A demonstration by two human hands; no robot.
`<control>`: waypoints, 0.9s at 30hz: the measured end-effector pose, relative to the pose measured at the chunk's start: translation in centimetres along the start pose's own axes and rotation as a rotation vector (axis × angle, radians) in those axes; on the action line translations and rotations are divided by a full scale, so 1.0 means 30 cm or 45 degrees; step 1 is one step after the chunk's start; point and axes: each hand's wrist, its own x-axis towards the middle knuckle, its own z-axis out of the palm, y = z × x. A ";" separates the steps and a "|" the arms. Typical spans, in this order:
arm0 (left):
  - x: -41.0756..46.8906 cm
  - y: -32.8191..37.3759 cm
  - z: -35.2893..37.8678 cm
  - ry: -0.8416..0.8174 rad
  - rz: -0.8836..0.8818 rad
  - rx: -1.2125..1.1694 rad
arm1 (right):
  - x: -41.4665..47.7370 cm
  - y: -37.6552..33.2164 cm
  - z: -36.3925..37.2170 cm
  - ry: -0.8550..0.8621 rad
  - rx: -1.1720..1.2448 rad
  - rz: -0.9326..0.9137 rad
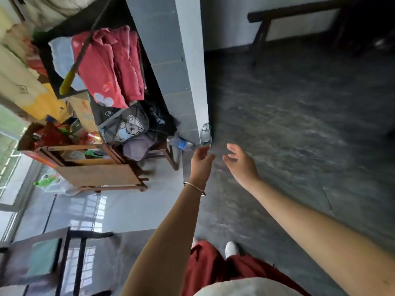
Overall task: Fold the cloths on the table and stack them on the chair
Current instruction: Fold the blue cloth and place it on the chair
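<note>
Red cloths (111, 67) are lying heaped, seemingly unfolded, on the counter (46, 60) while my left hand (201, 161) and right hand (241, 165) are reaching out, empty and open-fingered.

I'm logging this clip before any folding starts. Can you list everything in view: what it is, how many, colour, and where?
red cloths: pile, number unclear, red, on the dark table, upper left
blue cloth: one, light blue, under the red pile
stick: one, yellow end, across the pile
bear-print cloth: one, grey, below the red pile
purple cloth: one, purple, on a wooden stool
bottles: two, clear, at the foot of the pillar
bench: one, dark, top right
green pad: one, green, lower left
left hand: open, empty, bracelet at the wrist
right hand: open, empty
</note>
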 end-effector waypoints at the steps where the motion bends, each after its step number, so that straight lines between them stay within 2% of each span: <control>1: -0.003 0.007 0.045 -0.034 0.003 0.027 | 0.002 0.019 -0.038 0.039 0.015 0.018; 11: -0.004 0.080 0.390 -0.351 0.065 0.181 | 0.042 0.167 -0.308 0.366 0.135 0.159; 27: 0.232 0.232 0.869 -0.882 0.126 0.429 | 0.291 0.273 -0.610 0.846 0.216 0.387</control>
